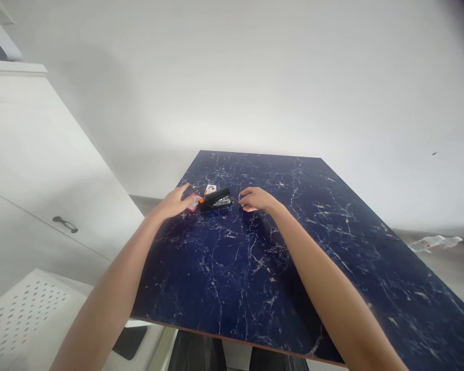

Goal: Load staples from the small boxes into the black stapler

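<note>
A black stapler (216, 199) with an orange part at its left end lies on the dark blue marbled table (232, 268), its top arm raised from the base. My left hand (174, 202) rests left of it with fingers spread, the thumb at a small red and white box (194, 202). Whether the thumb presses on that box is hard to see. Just behind the stapler is a small white box (211, 189) with dark markings. To the stapler's right, my right hand (255, 199) hovers low with loosely bent fingers, apart from it; nothing shows between them.
A white cabinet (50, 154) with a dark handle (65, 224) stands at the left. Below it are a white perforated panel (27, 314) and a dark flat object (130, 341). The wall (263, 77) rises behind the table. Clear crumpled plastic (435, 243) lies beyond the right edge.
</note>
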`<state>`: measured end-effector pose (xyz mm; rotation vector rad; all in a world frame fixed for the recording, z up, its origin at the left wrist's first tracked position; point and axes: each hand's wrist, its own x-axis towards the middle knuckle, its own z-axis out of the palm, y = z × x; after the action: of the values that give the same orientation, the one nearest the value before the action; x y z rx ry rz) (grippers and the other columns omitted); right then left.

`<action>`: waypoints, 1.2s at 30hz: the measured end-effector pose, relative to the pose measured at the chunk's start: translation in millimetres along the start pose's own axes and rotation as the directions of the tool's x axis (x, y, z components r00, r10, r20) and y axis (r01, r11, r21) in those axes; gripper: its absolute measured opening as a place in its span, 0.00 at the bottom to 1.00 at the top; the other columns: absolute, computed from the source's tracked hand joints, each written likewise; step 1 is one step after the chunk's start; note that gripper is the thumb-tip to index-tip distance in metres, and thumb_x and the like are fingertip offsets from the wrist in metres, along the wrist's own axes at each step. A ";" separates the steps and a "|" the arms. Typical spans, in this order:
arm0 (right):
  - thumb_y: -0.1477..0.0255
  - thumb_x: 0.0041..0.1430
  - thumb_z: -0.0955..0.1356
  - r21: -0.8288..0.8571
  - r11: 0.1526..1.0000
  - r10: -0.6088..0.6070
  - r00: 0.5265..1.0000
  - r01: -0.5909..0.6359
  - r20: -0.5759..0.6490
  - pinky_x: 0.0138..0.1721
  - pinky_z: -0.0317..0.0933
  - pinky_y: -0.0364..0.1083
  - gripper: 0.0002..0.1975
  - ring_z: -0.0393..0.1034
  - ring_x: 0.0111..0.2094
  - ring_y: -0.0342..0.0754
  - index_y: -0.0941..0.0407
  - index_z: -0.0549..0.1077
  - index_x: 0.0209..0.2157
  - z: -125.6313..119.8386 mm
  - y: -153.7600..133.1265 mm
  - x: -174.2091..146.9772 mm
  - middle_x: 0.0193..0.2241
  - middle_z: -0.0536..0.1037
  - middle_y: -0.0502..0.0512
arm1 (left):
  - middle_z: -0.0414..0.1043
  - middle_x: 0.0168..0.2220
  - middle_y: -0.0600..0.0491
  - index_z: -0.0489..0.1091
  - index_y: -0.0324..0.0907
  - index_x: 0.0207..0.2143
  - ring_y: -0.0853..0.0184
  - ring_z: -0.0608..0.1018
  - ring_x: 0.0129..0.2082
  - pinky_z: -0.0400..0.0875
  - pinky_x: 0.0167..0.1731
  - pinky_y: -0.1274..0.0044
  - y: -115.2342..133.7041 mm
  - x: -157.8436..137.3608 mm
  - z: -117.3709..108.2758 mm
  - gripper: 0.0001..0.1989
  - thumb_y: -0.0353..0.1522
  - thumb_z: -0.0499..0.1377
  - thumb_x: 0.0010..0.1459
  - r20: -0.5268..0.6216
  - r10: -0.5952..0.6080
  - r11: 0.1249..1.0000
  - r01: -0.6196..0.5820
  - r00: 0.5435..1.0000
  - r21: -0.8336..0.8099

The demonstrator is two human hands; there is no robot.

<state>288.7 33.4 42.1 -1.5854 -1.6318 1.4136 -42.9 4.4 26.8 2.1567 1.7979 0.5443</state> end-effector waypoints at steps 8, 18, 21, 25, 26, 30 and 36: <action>0.74 0.62 0.70 0.240 0.947 -0.178 0.970 0.214 -0.164 0.48 0.76 0.48 0.05 0.80 0.38 0.46 0.56 0.76 0.41 -6.0 36.3 -60.8 0.45 0.82 0.59 | 0.81 0.46 0.44 0.77 0.45 0.47 0.52 0.82 0.44 0.76 0.45 0.65 0.0 -0.7 -13.6 0.23 0.51 0.57 0.62 -0.191 0.005 1.000 -0.011 0.982 -0.026; 0.60 0.63 0.72 0.567 0.795 -0.177 0.977 0.214 -0.121 0.50 0.75 0.49 0.15 0.80 0.40 0.50 0.59 0.81 0.40 39.3 20.2 -106.3 0.42 0.83 0.62 | 0.80 0.49 0.51 0.79 0.51 0.46 0.58 0.78 0.54 0.70 0.60 0.60 117.8 -47.3 27.8 0.10 0.37 0.59 0.67 -0.216 0.603 0.743 -0.639 0.768 -0.197; 0.63 0.62 0.73 0.538 0.808 -0.211 0.971 0.239 -0.115 0.50 0.74 0.48 0.13 0.79 0.39 0.47 0.58 0.81 0.42 34.9 23.6 -107.2 0.42 0.83 0.60 | 0.77 0.53 0.48 0.77 0.49 0.51 0.54 0.75 0.58 0.74 0.57 0.60 122.8 -51.8 35.9 0.14 0.39 0.61 0.65 -0.248 0.439 0.757 -0.504 0.863 -0.415; 0.63 0.62 0.73 0.544 0.805 -0.257 0.966 0.236 -0.038 0.51 0.74 0.47 0.14 0.79 0.40 0.47 0.57 0.82 0.44 27.3 27.8 -108.5 0.43 0.83 0.59 | 0.78 0.53 0.46 0.76 0.47 0.53 0.55 0.82 0.45 0.83 0.41 0.64 115.6 -47.6 35.5 0.18 0.42 0.63 0.63 -0.002 0.312 0.586 -0.195 0.950 -0.786; 0.63 0.62 0.73 0.558 0.798 -0.262 0.965 0.228 -0.019 0.51 0.74 0.46 0.14 0.79 0.41 0.47 0.57 0.82 0.44 27.1 28.1 -108.7 0.42 0.83 0.59 | 0.78 0.53 0.47 0.77 0.47 0.52 0.57 0.83 0.42 0.83 0.39 0.65 114.4 -46.8 35.4 0.17 0.42 0.64 0.62 0.047 0.326 0.535 -0.144 0.944 -0.832; 0.62 0.65 0.71 0.607 0.764 -0.297 0.954 0.219 0.030 0.52 0.73 0.45 0.15 0.79 0.44 0.47 0.56 0.82 0.46 30.4 28.2 -109.7 0.44 0.83 0.58 | 0.73 0.60 0.47 0.80 0.50 0.50 0.54 0.81 0.49 0.83 0.43 0.64 115.4 -47.6 37.8 0.16 0.39 0.68 0.59 0.073 0.366 0.390 -0.082 0.928 -0.917; 0.61 0.65 0.71 0.541 0.800 -0.296 0.955 0.260 -0.021 0.54 0.72 0.46 0.17 0.78 0.46 0.48 0.56 0.81 0.49 34.1 27.3 -110.1 0.47 0.82 0.58 | 0.77 0.56 0.45 0.81 0.45 0.45 0.52 0.82 0.48 0.83 0.41 0.63 117.0 -47.1 52.7 0.16 0.39 0.71 0.54 0.011 0.229 0.399 -0.083 0.973 -0.913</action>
<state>296.9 -84.8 40.9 -0.9426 -1.2697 1.5882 76.4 -62.3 26.8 1.4650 0.8009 1.0818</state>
